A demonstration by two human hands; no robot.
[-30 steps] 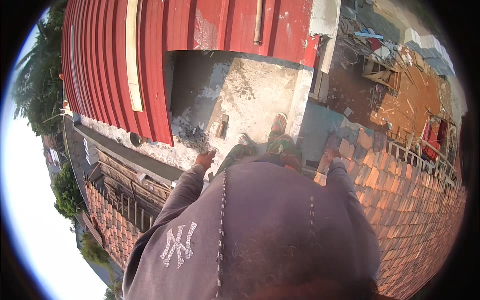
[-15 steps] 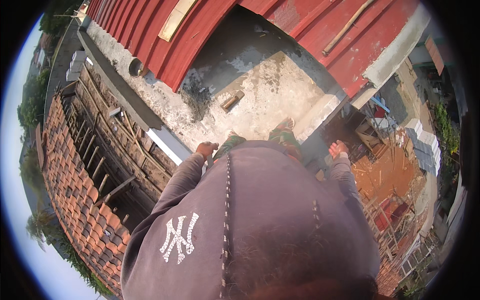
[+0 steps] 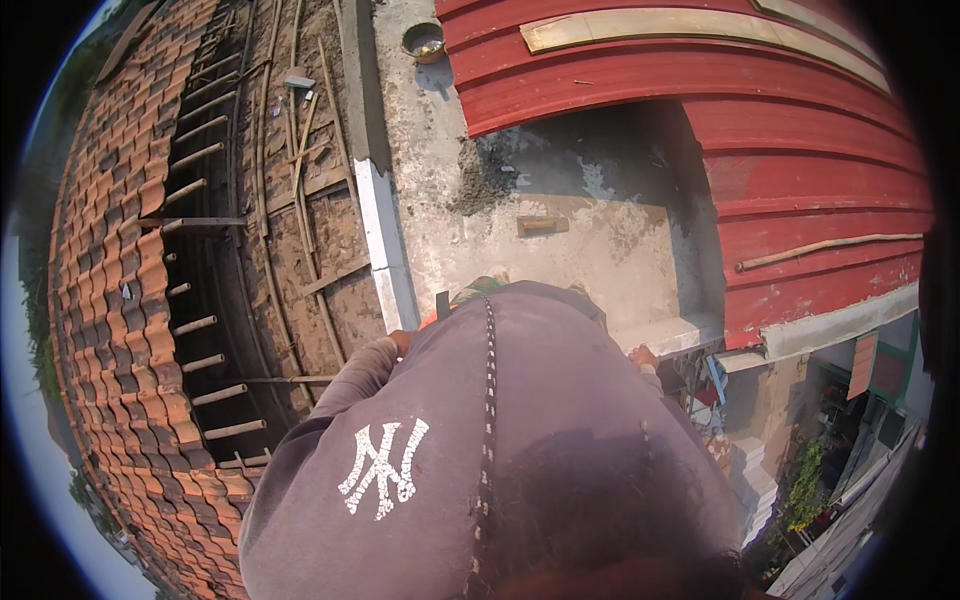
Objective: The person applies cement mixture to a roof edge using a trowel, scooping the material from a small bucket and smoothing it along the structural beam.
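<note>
My left hand [image 3: 402,341] hangs beside my body, next to a row of white blocks [image 3: 378,225] along the wall top. The jacket partly covers it and its fingers are hidden. My right hand [image 3: 643,356] hangs low on the other side, near the slab's right edge. Its fingers show only in part, loosely bent and apart, with nothing seen in them. Ahead of my feet, a small wooden block-like piece [image 3: 541,226] lies on the rough concrete slab [image 3: 620,255]. A round bucket [image 3: 424,43] with something in it stands farther off, by the wall.
Red metal roofing sheets [image 3: 600,75] overhang the slab, with a wooden plank [image 3: 690,25] and a thin stick [image 3: 830,250] on them. At left, beyond the wall, lies an opened tiled roof [image 3: 120,270] with bare poles. The slab drops off at right, toward ground far below.
My view has turned left, so the roofing and slab appear rotated and the tiled roof fills more of the left. Both hands have drawn closer to my body.
</note>
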